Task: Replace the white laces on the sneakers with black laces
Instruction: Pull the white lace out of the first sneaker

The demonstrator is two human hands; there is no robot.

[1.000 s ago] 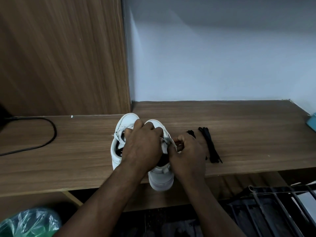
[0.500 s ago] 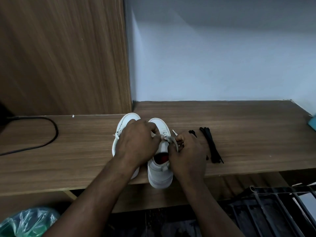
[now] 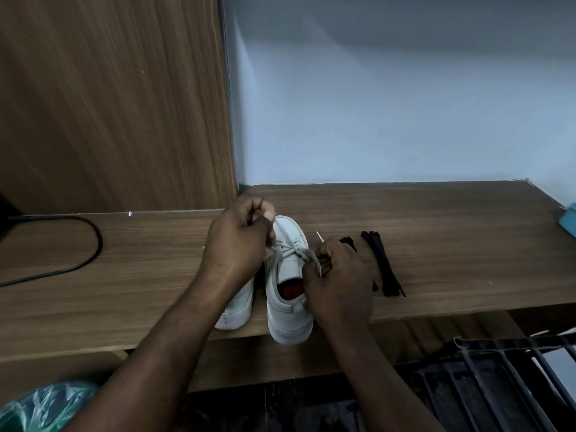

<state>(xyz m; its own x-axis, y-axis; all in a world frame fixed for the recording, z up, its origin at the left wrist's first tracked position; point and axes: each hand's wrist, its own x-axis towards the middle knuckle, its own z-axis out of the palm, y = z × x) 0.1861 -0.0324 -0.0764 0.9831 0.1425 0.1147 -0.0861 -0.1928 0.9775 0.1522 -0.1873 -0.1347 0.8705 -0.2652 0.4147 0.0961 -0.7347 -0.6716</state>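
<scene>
The left hand (image 3: 238, 244) pinches the white lace (image 3: 288, 248) and the right hand (image 3: 341, 283) grips its other side, the sneaker (image 3: 290, 321) between them, black laces (image 3: 381, 265) just outside the right hand.

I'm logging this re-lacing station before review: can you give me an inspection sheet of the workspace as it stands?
Surface: wooden shelf, sneakers near its front edge.
Job's things: right sneaker laced with white lace; left sneaker mostly behind the arm; black laces lying to the right.
Clutter: teal object at right edge.
Grippers: left hand and right hand each pinch the white lace.
Cables: black cable looping at left.
Surroundings: wood panel, pale wall, green bag, black rack below.
</scene>
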